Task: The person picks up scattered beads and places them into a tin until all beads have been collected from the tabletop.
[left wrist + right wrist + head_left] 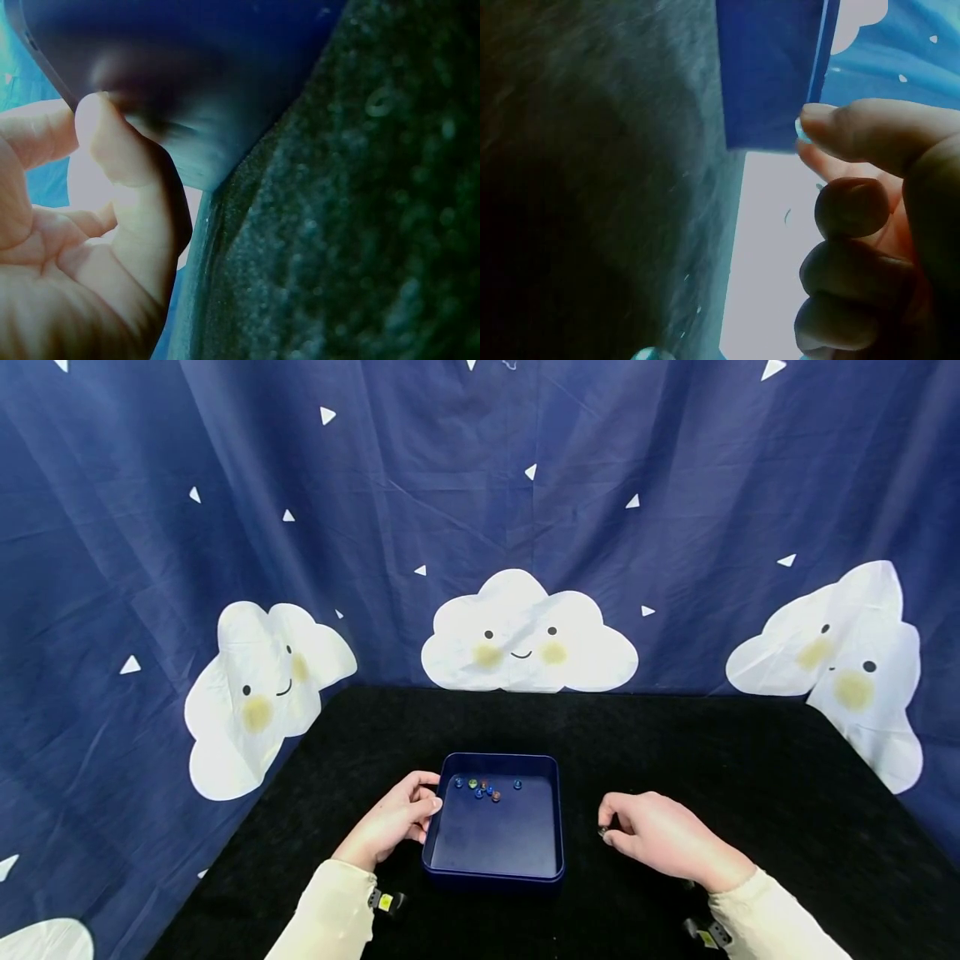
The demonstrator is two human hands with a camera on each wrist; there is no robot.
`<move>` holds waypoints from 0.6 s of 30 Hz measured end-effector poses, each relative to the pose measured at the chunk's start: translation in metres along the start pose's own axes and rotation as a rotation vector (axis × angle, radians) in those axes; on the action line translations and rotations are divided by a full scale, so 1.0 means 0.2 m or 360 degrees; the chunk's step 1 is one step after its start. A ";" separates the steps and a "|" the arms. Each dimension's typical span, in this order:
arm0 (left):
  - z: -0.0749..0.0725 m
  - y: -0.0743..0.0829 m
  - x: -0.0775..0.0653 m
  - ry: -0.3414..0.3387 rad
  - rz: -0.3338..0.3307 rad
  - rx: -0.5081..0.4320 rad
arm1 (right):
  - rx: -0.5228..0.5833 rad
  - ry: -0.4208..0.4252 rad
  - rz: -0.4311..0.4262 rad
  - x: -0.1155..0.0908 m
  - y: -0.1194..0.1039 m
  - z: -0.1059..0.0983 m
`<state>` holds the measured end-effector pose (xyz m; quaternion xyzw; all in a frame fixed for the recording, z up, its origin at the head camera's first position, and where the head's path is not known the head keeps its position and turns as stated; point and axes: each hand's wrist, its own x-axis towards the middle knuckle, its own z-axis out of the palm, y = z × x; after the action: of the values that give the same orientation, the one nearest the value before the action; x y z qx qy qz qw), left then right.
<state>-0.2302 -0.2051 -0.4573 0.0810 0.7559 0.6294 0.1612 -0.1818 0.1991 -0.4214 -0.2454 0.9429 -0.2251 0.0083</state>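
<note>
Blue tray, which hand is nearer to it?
Left. The left hand grips the left side of the blue tray; the right hand is off its right side, not touching it, pinching a small object.

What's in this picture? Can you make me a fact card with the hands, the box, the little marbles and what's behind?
Left hand: holds the left side of the blue box
Right hand: pinches a small shiny thing, perhaps a marble, outside the box on the right
Inside the box: several marbles, blue, green and orange-brown, towards the far side
Table: black
Behind: a dark blue curtain with smiling white clouds and white triangles
</note>
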 end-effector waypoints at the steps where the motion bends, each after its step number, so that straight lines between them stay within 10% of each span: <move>1: 0.00 0.00 0.00 0.0000 0.0000 0.0000 | -0.0004 0.0020 -0.0012 0.01 -0.01 0.00; 18: 0.00 0.00 0.00 -0.0007 -0.0003 -0.0016 | 0.0025 0.0156 -0.0100 0.14 -0.14 0.03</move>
<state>-0.2304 -0.2054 -0.4567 0.0809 0.7525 0.6327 0.1639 -0.1928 0.1624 -0.4122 -0.2635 0.9322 -0.2444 -0.0431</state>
